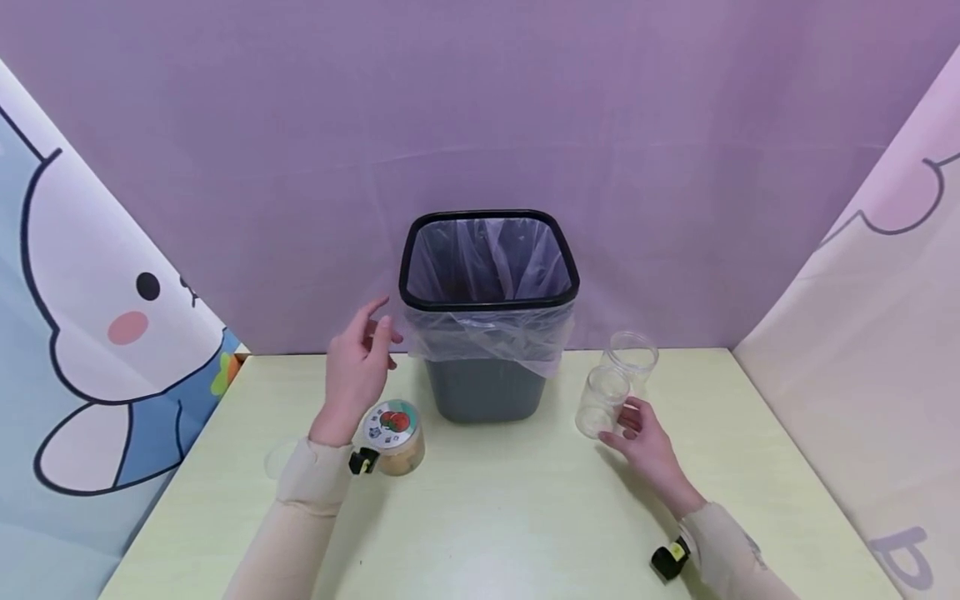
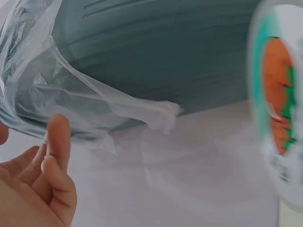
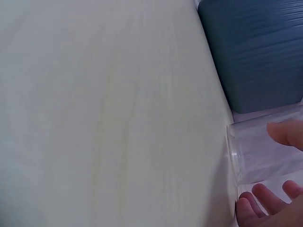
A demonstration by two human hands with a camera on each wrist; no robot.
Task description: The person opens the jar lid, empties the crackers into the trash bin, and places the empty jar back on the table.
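Note:
My right hand (image 1: 647,443) is at the near right side of a clear, lidless plastic jar (image 1: 595,408), thumb and fingers apart. In the right wrist view the thumb overlaps the jar wall (image 3: 258,151), and the loosely bent fingers (image 3: 267,198) lie beside it. A second clear jar (image 1: 633,357) stands just behind. My left hand (image 1: 356,367) hovers empty left of the grey bin (image 1: 483,392), its fingers loosely bent. Below that hand, by the wrist, stands a lidded jar (image 1: 397,450) with light brown contents and red fruit pictured on top.
The bin has a black rim (image 1: 487,306) and a translucent liner bag (image 1: 487,333) folded over it. It stands at the back of the pale table (image 1: 487,517), against a purple backdrop (image 1: 480,100). A faint clear round piece (image 1: 279,458) lies left of my left forearm.

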